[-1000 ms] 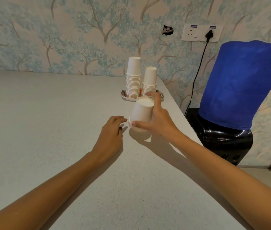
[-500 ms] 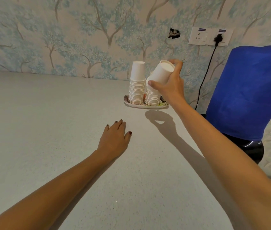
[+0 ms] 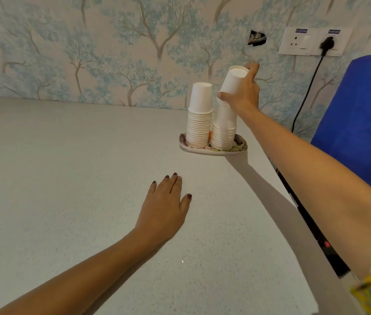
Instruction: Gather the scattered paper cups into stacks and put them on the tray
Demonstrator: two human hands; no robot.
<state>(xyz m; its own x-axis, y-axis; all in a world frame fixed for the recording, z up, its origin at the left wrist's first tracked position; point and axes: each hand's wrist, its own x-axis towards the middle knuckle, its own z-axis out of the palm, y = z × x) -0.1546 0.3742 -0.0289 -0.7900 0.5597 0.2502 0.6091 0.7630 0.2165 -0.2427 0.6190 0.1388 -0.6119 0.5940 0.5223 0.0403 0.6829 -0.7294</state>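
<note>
**Right hand (image 3: 244,94) is setting a cup (image 3: 233,81) onto a stack (image 3: 224,133) on the tray (image 3: 239,147).**

Fingers and thumb are curling round the upside-down cup, gripping its sides. The cup is tilting, with its mouth meeting the top of the stack directly under the hand; whether it is seated cannot be told. A second stack (image 3: 199,123) is standing upright just past the thumb, also on the tray and apart from the cup. Left hand (image 3: 165,208) is lying flat and spread on the counter (image 3: 66,178), holding nothing, well short of the tray. Step in hand, by the look: capping the stack with this cup. The next move likely calls for squaring the cup upright, pressing it down gently, then letting go without nudging either stack.
</note>
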